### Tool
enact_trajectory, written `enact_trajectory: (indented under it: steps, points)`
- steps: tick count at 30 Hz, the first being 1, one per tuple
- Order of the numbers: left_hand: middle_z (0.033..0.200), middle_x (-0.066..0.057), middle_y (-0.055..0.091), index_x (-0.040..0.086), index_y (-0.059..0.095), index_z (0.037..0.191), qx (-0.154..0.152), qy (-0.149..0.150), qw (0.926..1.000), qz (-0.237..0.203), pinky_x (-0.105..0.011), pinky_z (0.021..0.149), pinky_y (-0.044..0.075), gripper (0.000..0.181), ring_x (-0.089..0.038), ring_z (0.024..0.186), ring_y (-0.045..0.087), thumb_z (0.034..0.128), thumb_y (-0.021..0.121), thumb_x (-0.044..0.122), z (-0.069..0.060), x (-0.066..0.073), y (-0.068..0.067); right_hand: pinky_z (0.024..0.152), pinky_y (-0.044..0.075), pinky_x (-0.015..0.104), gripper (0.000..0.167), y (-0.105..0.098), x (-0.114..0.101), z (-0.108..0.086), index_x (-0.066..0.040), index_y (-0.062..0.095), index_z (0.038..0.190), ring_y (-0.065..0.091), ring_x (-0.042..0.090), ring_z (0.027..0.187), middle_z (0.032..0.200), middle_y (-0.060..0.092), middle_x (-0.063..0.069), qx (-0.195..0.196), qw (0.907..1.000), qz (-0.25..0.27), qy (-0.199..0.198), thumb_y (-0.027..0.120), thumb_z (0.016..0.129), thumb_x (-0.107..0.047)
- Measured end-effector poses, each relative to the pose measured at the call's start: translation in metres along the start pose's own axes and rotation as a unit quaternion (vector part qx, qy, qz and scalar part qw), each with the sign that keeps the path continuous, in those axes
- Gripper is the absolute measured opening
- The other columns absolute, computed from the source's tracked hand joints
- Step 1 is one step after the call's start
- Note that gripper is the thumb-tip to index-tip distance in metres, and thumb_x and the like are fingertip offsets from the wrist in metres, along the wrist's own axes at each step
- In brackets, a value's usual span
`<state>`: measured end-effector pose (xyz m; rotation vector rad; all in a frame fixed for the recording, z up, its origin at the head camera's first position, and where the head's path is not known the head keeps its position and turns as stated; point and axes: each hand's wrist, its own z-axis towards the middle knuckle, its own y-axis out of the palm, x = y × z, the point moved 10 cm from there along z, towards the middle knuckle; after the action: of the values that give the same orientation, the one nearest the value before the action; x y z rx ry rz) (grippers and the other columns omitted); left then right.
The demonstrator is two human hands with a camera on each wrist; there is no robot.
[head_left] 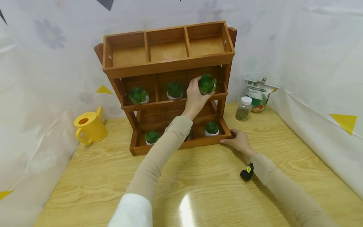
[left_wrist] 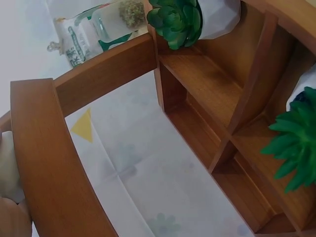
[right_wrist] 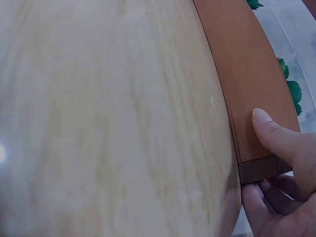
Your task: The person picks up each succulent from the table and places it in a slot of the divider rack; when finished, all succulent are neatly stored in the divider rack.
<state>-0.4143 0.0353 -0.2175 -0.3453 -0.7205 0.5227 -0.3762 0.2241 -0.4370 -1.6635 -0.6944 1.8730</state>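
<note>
My left hand (head_left: pixel 195 97) holds a small potted green succulent (head_left: pixel 207 84) at the right compartment of the middle tier of a brown wooden plant stand (head_left: pixel 170 66). Thumb and fingers sit on either side of it. In the left wrist view only a bit of that hand (left_wrist: pixel 14 217) shows, behind a wooden board. My right hand (head_left: pixel 239 142) grips the stand's lower right front corner. In the right wrist view its thumb (right_wrist: pixel 276 133) lies on the front board (right_wrist: pixel 242 84), with the other fingers curled round the end.
Two more potted succulents (head_left: pixel 138 95) sit on the middle tier; others (head_left: pixel 211 128) stand on the bottom one, partly behind my left arm. A yellow watering can (head_left: pixel 92 127) is at left. A white-lidded jar (head_left: pixel 243 108) and a clipped bag (head_left: pixel 259 94) stand at right.
</note>
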Motion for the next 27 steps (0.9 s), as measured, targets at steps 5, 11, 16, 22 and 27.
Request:
enact_trajectory:
  steps: [5,11,16,22,27]
  points:
    - [0.123,-0.016,0.055,-0.002,0.047,0.129,-0.005,-0.009,0.9999,0.004,-0.028,0.103,0.044,0.066,-0.026,0.116,0.055,0.0771,0.081,0.021,0.0,-0.002,0.002,0.097,0.043,0.053,0.073,0.002,0.0,0.0,0.008,0.053,0.13,0.054,0.044,0.114,0.124,0.059,0.028,-0.002,1.0,0.002,0.001,0.08,0.077,-0.033]
    - [0.117,-0.016,0.055,-0.001,0.051,0.122,-0.018,-0.023,0.9994,0.021,-0.03,0.097,0.048,0.057,-0.025,0.109,0.057,0.079,0.079,0.023,0.002,-0.002,0.007,0.097,0.044,0.053,0.072,0.002,0.0,-0.001,0.008,0.053,0.131,0.054,0.043,0.114,0.124,0.059,0.028,-0.004,1.0,0.004,0.0,0.08,0.077,-0.033]
    - [0.115,-0.015,0.055,0.0,0.053,0.121,-0.031,-0.032,0.9985,0.033,-0.03,0.095,0.05,0.053,-0.025,0.107,0.057,0.0805,0.077,0.025,0.004,-0.002,0.01,0.096,0.045,0.052,0.072,0.002,0.0,0.0,0.006,0.053,0.13,0.055,0.042,0.113,0.124,0.06,0.027,-0.004,1.0,0.005,0.002,0.08,0.077,-0.034]
    - [0.115,-0.015,0.056,0.0,0.054,0.12,-0.045,-0.034,0.9975,0.042,-0.033,0.096,0.049,0.054,-0.025,0.107,0.057,0.0798,0.079,0.026,0.004,-0.002,0.013,0.095,0.045,0.052,0.071,0.002,0.001,-0.001,0.006,0.054,0.13,0.055,0.042,0.113,0.123,0.06,0.027,-0.001,1.0,0.002,0.008,0.081,0.077,-0.033]
    - [0.115,-0.016,0.056,0.001,0.054,0.122,-0.053,-0.038,0.9965,0.053,-0.034,0.096,0.049,0.054,-0.026,0.108,0.057,0.0808,0.078,0.026,0.006,-0.003,0.017,0.096,0.044,0.052,0.072,0.001,0.002,-0.001,0.006,0.053,0.13,0.055,0.042,0.114,0.124,0.059,0.027,-0.004,0.9999,0.004,0.009,0.08,0.077,-0.035]
